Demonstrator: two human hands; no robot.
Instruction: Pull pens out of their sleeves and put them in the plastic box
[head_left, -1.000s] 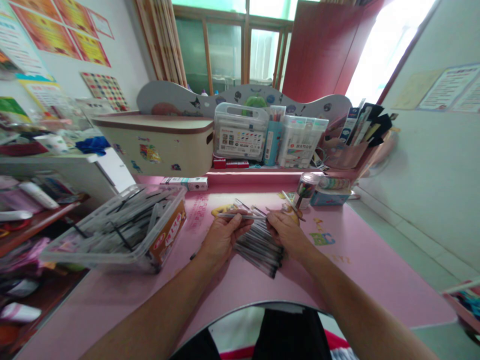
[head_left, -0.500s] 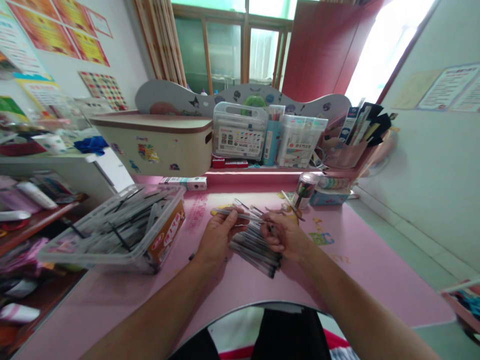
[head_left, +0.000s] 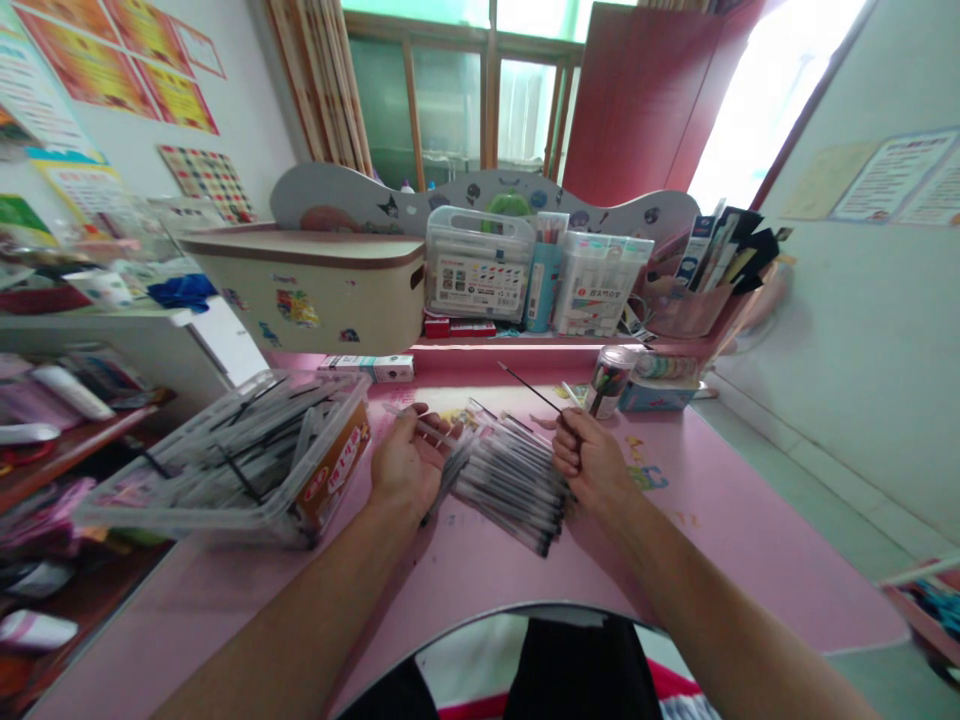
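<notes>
My right hand (head_left: 587,452) is closed around the end of a thin dark pen refill (head_left: 529,385), which points up and to the left. My left hand (head_left: 407,462) is turned palm up. Between its thumb and curled fingers lies a clear pen barrel (head_left: 436,431), blurred by motion. Another clear pen (head_left: 451,466) slants beside that hand's fingers; whether the hand touches it I cannot tell. On the pink desk (head_left: 465,570) between my hands, many clear pens with dark tips (head_left: 517,485) lie side by side in a bundle.
To the left stands a clear plastic box (head_left: 345,395) full of pens. Behind are a round tub of pens (head_left: 611,375) and a blue box (head_left: 660,392). A cream lidded bin (head_left: 315,295) and marker cases (head_left: 480,275) sit on the raised shelf.
My hands have moved apart, the left to the left and the right to the right. The dark refill now shows free in my right hand, separate from the clear barrel in my left.
</notes>
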